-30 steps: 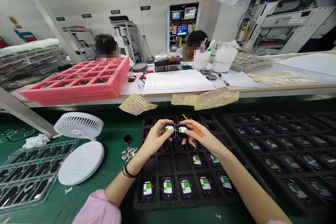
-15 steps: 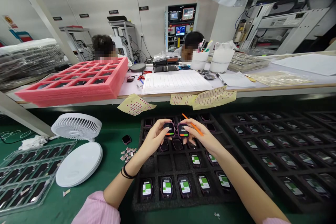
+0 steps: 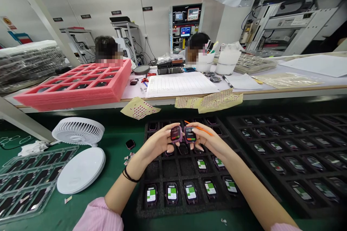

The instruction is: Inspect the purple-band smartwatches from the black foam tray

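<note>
My left hand point(image 3: 158, 143) is closed on a small purple-cased watch body point(image 3: 176, 133) with a dark screen. Right beside it, my right hand point(image 3: 210, 141) grips a second watch body point(image 3: 190, 134) whose screen shows red and green bars. An orange stick point(image 3: 199, 128) lies between the right hand's fingers. Both hands hover over the far rows of a black foam tray point(image 3: 162, 169), in whose pockets several more watch bodies sit, among them a near-row watch point(image 3: 171, 191) with a green and white screen.
A second black tray point(image 3: 303, 158) of watch bodies lies to the right. A white fan point(image 3: 78, 131), a white round disc point(image 3: 80, 164) and clear plastic trays point(image 3: 24, 184) are on the green mat at left. A pink foam tray point(image 3: 76, 86) and papers sit on the raised shelf; two people work beyond.
The watch screens changed from green and white to coloured bars, and the left one is now dark. Both hands drew slightly nearer and tilted the watches.
</note>
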Motion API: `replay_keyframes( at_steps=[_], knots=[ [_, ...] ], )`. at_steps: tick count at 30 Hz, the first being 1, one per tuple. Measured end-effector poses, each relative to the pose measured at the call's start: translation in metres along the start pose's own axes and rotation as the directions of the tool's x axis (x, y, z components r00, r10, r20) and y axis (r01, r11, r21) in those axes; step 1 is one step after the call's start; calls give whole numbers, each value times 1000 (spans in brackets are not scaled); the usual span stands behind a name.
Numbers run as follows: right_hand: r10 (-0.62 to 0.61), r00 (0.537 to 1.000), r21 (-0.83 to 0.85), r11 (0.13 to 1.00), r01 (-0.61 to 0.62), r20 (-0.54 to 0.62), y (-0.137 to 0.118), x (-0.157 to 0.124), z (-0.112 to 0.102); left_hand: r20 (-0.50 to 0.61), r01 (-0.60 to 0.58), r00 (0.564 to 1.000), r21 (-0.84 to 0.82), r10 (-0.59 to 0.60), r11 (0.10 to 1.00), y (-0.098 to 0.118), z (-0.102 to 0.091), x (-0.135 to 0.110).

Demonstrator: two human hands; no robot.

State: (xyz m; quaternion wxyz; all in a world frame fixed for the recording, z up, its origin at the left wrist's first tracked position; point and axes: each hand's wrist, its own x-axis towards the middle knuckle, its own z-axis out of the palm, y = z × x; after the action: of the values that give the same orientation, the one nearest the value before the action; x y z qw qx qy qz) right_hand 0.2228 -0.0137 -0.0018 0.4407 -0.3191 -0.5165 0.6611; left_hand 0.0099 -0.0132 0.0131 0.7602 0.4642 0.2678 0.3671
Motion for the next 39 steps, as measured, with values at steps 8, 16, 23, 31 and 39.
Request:
replay_keyframes(
  at_steps=[8,16,23,31,39],
  knots=[
    [-30,999,-100,995,31,20,4,2,-3,-120,-214,957,327,265,920,-14,-4,6],
    [-68,994,-210,974,85,88,9,3,-1,-138,-242,930,464,339,852,-17,-5,9],
    [-67,995,-228,970,83,75,10,3,-1,-161,-212,932,486,325,848,-12,-3,7],
    [-53,998,-213,975,57,22,5,1,3,-175,-208,927,502,333,840,-11,-2,6],
    [-54,998,-222,974,42,-45,7,4,1,-157,-209,936,474,315,856,-11,-1,7]
  ],
)
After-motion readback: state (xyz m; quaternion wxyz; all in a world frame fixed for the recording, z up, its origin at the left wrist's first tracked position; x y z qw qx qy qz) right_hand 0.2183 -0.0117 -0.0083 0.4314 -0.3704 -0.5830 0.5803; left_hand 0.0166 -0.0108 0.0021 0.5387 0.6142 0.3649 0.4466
